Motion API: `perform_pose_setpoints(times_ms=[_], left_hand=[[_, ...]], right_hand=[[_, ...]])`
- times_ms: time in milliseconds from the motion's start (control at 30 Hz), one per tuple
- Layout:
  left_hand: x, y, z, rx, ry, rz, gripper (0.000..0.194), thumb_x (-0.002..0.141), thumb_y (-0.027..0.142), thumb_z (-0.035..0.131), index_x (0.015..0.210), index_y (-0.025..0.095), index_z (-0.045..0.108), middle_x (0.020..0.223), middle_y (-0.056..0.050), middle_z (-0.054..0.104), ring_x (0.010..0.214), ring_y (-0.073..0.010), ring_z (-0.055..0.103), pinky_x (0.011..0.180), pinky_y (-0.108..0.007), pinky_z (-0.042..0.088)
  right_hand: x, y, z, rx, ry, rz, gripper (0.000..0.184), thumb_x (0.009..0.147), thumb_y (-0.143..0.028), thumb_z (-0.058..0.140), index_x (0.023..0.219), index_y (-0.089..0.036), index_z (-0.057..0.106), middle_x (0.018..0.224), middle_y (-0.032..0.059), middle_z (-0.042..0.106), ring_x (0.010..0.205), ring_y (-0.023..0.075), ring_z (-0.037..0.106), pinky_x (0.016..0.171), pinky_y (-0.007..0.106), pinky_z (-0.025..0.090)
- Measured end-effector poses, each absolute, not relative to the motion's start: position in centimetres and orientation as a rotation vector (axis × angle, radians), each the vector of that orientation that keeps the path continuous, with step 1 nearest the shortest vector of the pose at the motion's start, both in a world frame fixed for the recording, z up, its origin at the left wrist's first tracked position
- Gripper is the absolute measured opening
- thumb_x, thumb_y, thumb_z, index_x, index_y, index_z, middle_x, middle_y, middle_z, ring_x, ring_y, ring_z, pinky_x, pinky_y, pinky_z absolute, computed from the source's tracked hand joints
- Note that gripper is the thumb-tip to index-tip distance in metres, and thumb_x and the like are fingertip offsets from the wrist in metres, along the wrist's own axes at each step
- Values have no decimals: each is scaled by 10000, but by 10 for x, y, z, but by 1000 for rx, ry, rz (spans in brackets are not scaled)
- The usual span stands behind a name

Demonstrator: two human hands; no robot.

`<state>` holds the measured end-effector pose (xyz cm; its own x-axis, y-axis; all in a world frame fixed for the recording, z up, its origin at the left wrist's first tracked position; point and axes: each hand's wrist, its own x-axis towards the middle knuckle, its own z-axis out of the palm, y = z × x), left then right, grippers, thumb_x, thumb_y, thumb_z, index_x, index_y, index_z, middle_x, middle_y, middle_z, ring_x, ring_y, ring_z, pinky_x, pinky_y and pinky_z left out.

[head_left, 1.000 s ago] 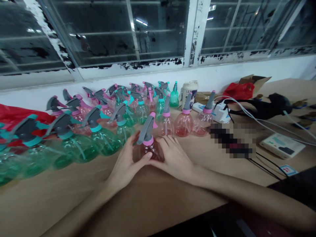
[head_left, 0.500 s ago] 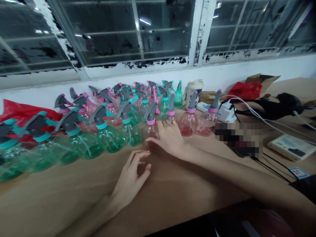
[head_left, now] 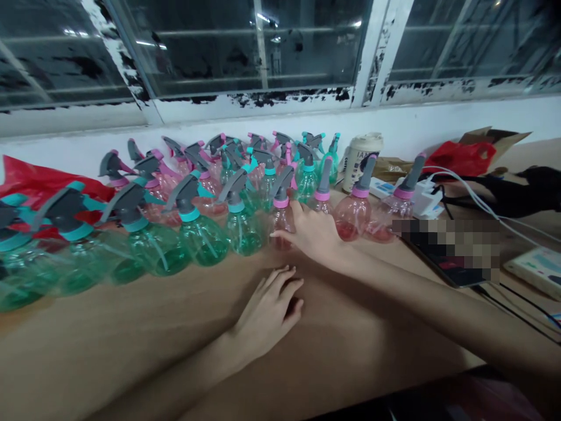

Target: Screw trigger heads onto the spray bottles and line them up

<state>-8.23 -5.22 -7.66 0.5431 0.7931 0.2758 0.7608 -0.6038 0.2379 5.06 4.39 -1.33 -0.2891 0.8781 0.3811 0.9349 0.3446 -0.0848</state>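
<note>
A small pink spray bottle [head_left: 277,220] with a grey trigger head and pink collar stands upright in the front row. My right hand [head_left: 319,235] is closed around its right side, the thumb across its front. My left hand [head_left: 272,309] is over the tabletop nearer to me, fingers apart and lightly bent, holding nothing. Just left of the held bottle stands a green spray bottle [head_left: 244,233] with a turquoise collar. To the right of my right hand are pink spray bottles, one of them a round bottle [head_left: 352,215] with its grey head pointing up.
Several more green and pink spray bottles stand in rows along the wall, beside a red plastic bag [head_left: 56,178]. Toward the right are a paper cup [head_left: 362,161], a white charger [head_left: 427,199] with cables, a phone [head_left: 432,257] and another red bag [head_left: 462,159]. Windows rise behind the table [head_left: 144,345].
My view has turned slightly left. My left hand has moved right along the table, its fingers lower and flatter. My right hand stays at the pink spray bottle.
</note>
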Motion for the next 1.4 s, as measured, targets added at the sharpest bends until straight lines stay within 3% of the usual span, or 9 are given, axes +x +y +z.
perform_pose_setpoints(times_ms=[267, 533, 667, 767, 900, 1033, 1200, 1400], left_hand=[[-83, -51, -78, 2684, 1382, 542, 307, 845, 183, 495, 1145, 134, 540, 1263, -119, 511, 1204, -259, 439, 999, -454, 401], [-82, -52, -76, 2708, 1406, 509, 324, 851, 197, 491, 1166, 137, 540, 1268, -121, 519, 1209, -256, 445, 1008, -440, 402], [-83, -52, -77, 2717, 1415, 514, 315, 852, 198, 488, 1157, 142, 542, 1272, -119, 518, 1208, -256, 449, 1006, -445, 404], [-83, -52, -77, 2726, 1419, 526, 310, 854, 199, 486, 1156, 152, 539, 1267, -111, 525, 1199, -257, 456, 1000, -462, 406], [-84, -51, -76, 2730, 1421, 522, 302, 861, 203, 480, 1156, 167, 534, 1266, -98, 531, 1198, -253, 461, 995, -464, 411], [-85, -52, -76, 2720, 1424, 500, 299, 875, 219, 468, 1165, 174, 522, 1280, -87, 517, 1214, -238, 446, 1013, -447, 396], [-90, -55, -77, 2686, 1425, 475, 275, 893, 213, 443, 1156, 198, 520, 1289, -68, 506, 1235, -207, 427, 1033, -416, 379], [-93, -58, -74, 2620, 1437, 474, 276, 902, 204, 424, 1163, 229, 509, 1304, -46, 489, 1234, -198, 426, 1038, -420, 368]], right_hand=[[44, 47, -20, -1609, -2191, -252, 684, 764, -653, 463, 1171, -103, 456, 1009, 159, 646, 729, 288, 654, 523, 338, 458], [58, 32, -24, -1472, -2155, -222, 725, 802, -633, 423, 1324, -134, 354, 1138, 147, 603, 825, 288, 642, 548, 348, 469], [89, 20, -26, -1377, -2077, -192, 480, 848, -555, 422, 1165, -207, 519, 1021, 74, 649, 798, 241, 636, 585, 324, 460], [118, 20, -26, -1379, -1981, -177, 384, 858, -516, 430, 1009, -207, 600, 946, 73, 652, 785, 221, 626, 608, 312, 449], [144, 33, -23, -1413, -1906, -11, 430, 824, -509, 493, 1059, -158, 579, 921, 97, 657, 707, 202, 615, 629, 320, 450], [140, 46, -20, -1464, -1944, 115, 603, 818, -543, 468, 1275, -150, 450, 770, 66, 671, 663, 225, 619, 607, 329, 442], [120, 52, -21, -1684, -1978, 120, 744, 790, -598, 450, 1382, -174, 298, 955, 128, 674, 819, 312, 632, 636, 388, 447], [114, 52, -26, -1711, -1957, 109, 640, 801, -573, 439, 1288, -160, 401, 1151, 168, 580, 885, 336, 617, 649, 416, 455]])
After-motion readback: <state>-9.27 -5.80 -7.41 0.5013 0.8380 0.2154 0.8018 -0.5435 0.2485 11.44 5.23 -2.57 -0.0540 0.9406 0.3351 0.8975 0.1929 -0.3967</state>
